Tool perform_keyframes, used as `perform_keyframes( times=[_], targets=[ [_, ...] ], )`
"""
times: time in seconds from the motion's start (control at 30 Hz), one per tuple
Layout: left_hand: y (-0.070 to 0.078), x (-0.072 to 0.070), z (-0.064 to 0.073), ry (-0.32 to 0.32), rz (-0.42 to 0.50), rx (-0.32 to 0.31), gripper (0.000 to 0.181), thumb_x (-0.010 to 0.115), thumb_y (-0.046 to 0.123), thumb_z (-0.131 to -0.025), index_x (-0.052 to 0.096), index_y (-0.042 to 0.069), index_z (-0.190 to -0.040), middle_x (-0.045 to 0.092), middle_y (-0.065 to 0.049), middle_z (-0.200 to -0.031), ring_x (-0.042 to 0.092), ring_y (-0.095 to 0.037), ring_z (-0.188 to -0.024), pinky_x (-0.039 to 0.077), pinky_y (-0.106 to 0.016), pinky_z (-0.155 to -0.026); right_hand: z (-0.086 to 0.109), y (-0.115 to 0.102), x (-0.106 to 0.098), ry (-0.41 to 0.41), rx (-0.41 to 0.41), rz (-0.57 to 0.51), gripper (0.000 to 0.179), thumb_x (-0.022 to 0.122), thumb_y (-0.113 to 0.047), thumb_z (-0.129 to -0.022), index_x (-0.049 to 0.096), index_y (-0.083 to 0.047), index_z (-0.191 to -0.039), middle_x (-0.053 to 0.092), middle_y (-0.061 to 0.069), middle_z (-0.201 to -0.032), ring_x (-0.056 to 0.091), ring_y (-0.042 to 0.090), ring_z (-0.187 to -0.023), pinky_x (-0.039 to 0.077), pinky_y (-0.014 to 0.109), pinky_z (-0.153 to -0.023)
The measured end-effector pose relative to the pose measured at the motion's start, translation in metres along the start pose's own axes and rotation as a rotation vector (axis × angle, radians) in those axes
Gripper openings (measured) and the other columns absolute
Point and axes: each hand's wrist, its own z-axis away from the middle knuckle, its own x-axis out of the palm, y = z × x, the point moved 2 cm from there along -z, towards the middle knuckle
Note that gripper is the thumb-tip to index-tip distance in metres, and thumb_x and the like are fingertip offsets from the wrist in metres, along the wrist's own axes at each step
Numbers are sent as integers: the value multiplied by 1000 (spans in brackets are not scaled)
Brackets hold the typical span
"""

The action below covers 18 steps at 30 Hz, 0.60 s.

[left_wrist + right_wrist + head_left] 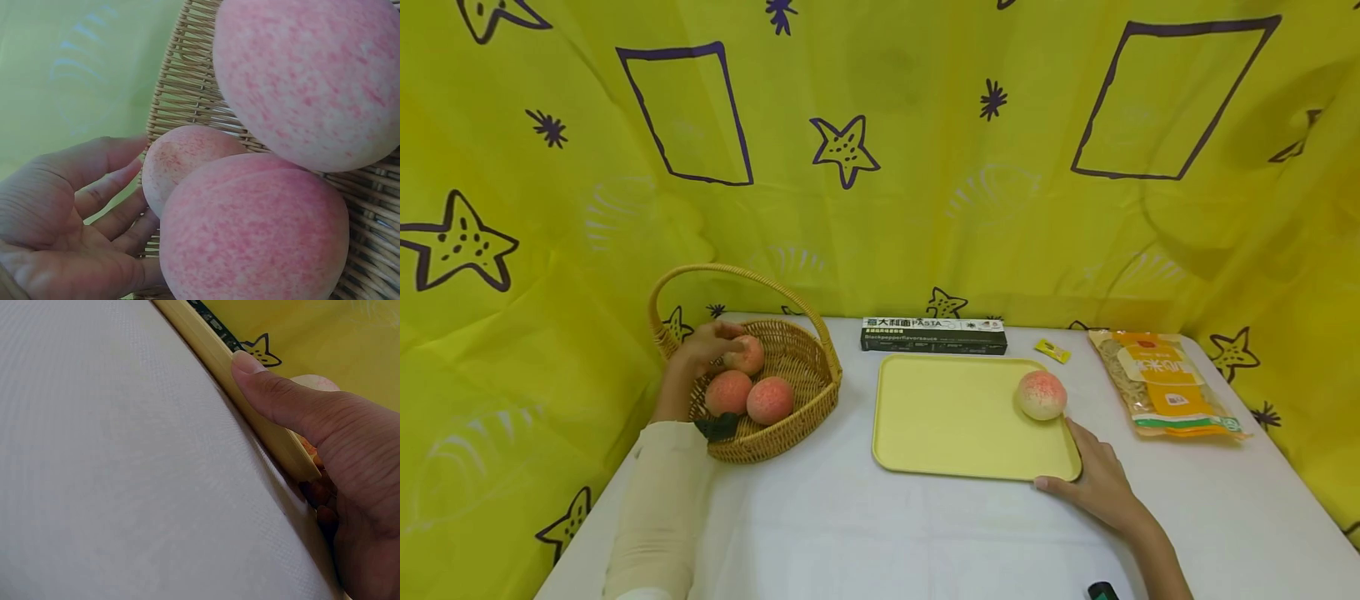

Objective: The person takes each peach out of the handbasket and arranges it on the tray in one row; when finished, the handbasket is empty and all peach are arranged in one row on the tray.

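In the head view, my left hand point(703, 348) is inside the wicker basket point(808, 417), at the rearmost of its peaches point(747, 356). The left wrist view shows its fingers spread and only slightly bent along that peach's side point(187, 156); two larger-looking peaches point(253, 228) lie nearer the camera. My right hand point(1101, 479) holds the near right corner of a pale yellow tray point(955, 417). In the right wrist view the thumb point(275, 390) presses the tray's edge point(269, 434), with the other fingers partly hidden behind it. One peach point(1042, 395) sits on the tray's right side.
A dark pasta box point(933, 337) lies behind the tray, with a small yellow packet point(1052, 351) to its right. A bag of noodles point(1165, 383) is at far right. A dark green leaf point(718, 427) lies in the basket, and a dark cap point(1102, 592) shows at the bottom edge.
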Motion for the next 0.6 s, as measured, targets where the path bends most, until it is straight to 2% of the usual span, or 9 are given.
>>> perform_keyframes(
  times=[0.1,0.27,0.47,0.6],
  targets=[
    [1,0,0,4,-42,6,58,54,12,-99,29,-4,-149,27,-29,-153,34,-44,-135,41,-52,-105,0,-1,0,6,-6,5,111,79,-46,-77,15,0,-155,29,34,-150,33,50,-126,28,65,-95],
    [2,1,1,16,-83,-12,62,56,13,-97,28,-3,-150,28,-28,-154,37,-40,-132,45,-46,-96,0,-2,0,14,-22,15,110,79,-45,-77,16,3,-154,30,35,-148,34,50,-125,29,64,-94],
    [4,4,1,6,-51,-37,65,57,11,-96,26,-4,-150,28,-29,-153,40,-37,-126,45,-44,-93,1,-2,-1,29,-35,24,110,80,-44,-76,18,4,-153,32,35,-147,35,49,-124,30,61,-93],
    [2,5,1,-14,-63,-32,67,58,12,-96,24,-4,-151,27,-31,-152,41,-36,-123,44,-42,-93,1,-1,0,25,-37,16,110,81,-43,-75,19,3,-153,32,35,-147,35,49,-125,30,62,-94]
  ],
)
